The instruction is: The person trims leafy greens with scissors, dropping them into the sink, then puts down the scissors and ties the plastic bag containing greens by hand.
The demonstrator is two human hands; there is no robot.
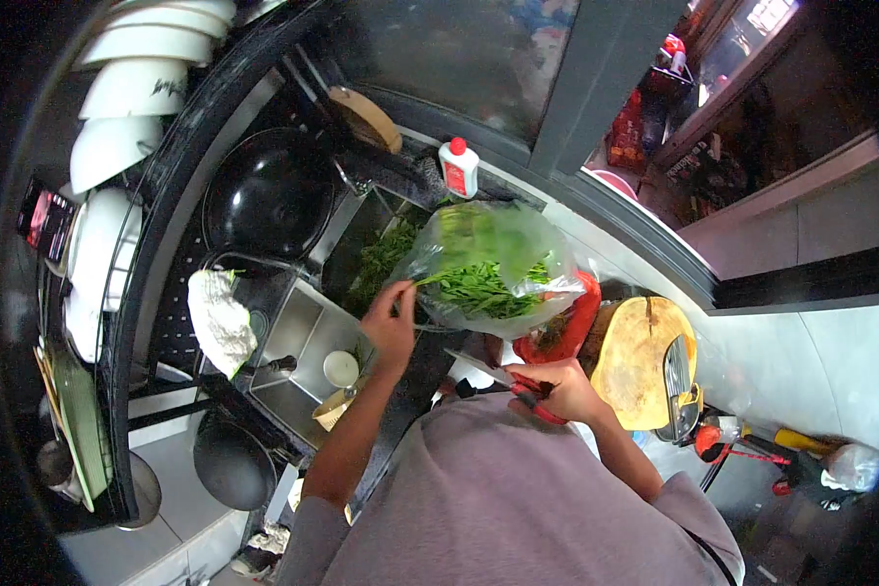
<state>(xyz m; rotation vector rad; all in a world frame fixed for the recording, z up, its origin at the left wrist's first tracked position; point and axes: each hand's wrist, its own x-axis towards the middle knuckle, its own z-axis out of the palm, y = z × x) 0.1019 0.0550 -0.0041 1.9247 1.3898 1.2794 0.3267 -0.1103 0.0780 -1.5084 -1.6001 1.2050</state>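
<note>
My left hand is closed in a pinch on a thin green stem at the left side of a clear plastic bag. Inside the bag lies a bunch of leafy greens. Close to my body, my right hand is closed around red-handled scissors, with a metal blade pointing left below the bag. More leafy greens sit in the dark sink basin beyond my left hand. A red plastic bag is beside the clear bag, partly covered by it.
A steel sink holding a small white bowl is left of my forearm. A black wok stands farther back. The white bottle is behind the bag. At right are a round wooden chopping board and a cleaver.
</note>
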